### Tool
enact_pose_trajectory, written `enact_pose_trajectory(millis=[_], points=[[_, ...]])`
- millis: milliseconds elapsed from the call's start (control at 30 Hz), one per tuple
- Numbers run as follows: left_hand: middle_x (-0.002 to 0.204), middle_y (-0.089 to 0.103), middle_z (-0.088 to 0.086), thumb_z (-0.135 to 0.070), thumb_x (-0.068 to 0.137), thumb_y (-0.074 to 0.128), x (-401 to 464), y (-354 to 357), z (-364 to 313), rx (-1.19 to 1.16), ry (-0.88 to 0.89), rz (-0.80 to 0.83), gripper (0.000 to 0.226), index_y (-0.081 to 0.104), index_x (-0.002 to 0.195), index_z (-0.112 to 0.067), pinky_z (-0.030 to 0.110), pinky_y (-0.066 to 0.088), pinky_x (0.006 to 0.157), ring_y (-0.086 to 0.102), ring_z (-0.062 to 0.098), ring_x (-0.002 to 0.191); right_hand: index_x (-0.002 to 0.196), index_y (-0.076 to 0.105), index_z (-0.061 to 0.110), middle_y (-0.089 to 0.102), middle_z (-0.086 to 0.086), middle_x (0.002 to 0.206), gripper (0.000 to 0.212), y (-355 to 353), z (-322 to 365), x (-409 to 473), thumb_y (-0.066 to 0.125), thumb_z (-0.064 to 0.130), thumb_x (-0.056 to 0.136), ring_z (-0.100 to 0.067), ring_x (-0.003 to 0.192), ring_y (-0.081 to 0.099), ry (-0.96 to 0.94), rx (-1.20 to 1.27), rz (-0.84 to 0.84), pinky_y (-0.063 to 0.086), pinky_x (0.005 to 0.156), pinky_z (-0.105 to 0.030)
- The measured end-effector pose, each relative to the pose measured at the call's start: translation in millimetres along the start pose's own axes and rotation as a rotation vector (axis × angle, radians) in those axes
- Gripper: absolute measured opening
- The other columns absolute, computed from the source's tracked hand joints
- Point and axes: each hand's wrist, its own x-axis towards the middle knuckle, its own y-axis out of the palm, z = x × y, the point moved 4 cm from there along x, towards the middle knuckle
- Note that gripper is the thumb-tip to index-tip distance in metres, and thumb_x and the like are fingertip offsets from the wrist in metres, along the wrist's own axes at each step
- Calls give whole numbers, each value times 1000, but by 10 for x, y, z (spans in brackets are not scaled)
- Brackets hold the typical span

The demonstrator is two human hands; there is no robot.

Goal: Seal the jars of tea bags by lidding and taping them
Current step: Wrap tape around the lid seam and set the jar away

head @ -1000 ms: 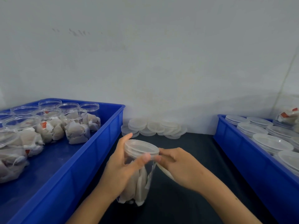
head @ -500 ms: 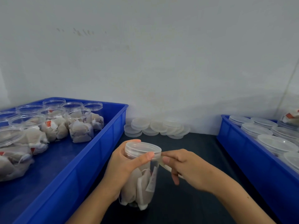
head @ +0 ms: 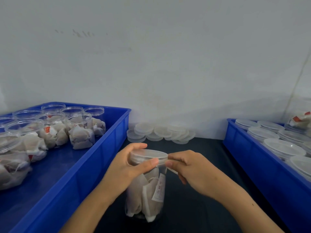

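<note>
A clear plastic jar (head: pixel 148 192) full of tea bags stands on the dark table in front of me, with a clear lid (head: pixel 149 155) on top. My left hand (head: pixel 124 169) wraps the jar's upper part, thumb across the lid's rim. My right hand (head: pixel 190 169) pinches a strip of clear tape (head: pixel 172 170) at the lid's right edge. The tape runs from the rim down to my fingers.
A blue tray (head: pixel 107 148) on the left holds several open jars (head: pixel 79 130) of tea bags. A blue tray (head: pixel 249 158) on the right holds lidded jars (head: pixel 282 147). Loose clear lids (head: pixel 159 132) lie piled against the white wall behind.
The jar sits more upright and the camera has drifted. My right hand has stayed at the lid's right edge, its fingers closing on the tape strip.
</note>
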Motion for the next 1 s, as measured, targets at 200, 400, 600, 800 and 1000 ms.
enact_pose_trajectory(millis=[200,400,600,800,1000], points=[[126,50,-21,-70,40,67,17,17,-136,200,54,-97,100,46,131,-35,9,36,78,50,0,115,118,63,39,65,20,72,30,69,96,-30,39,45,101,0,66,60,16,-1,-21,49,65,-24],[122,33,-12,-70,20,76,0,172,-32,14,30,-407,114,29,120,-45,15,38,75,48,1,105,90,57,35,59,8,81,30,49,75,-40,31,29,105,-10,72,57,51,-82,-72,49,70,-27],[106,44,-23,-79,21,70,-15,203,35,48,6,-470,114,27,123,-48,19,39,67,47,-5,94,77,48,36,57,8,71,34,79,67,-25,30,34,105,-11,64,54,58,-121,-89,48,66,-29],[108,31,-16,-82,38,59,22,126,19,237,-26,-328,94,36,115,-35,14,37,63,46,-3,88,110,63,40,62,8,71,32,48,68,-36,33,34,104,-11,65,59,62,-39,-97,49,65,-26],[101,33,-14,-82,36,59,16,56,32,232,-70,-331,87,29,98,-29,21,42,62,52,7,85,114,63,37,70,3,93,32,61,101,-53,33,35,104,-18,89,66,65,-3,-86,54,80,-34]])
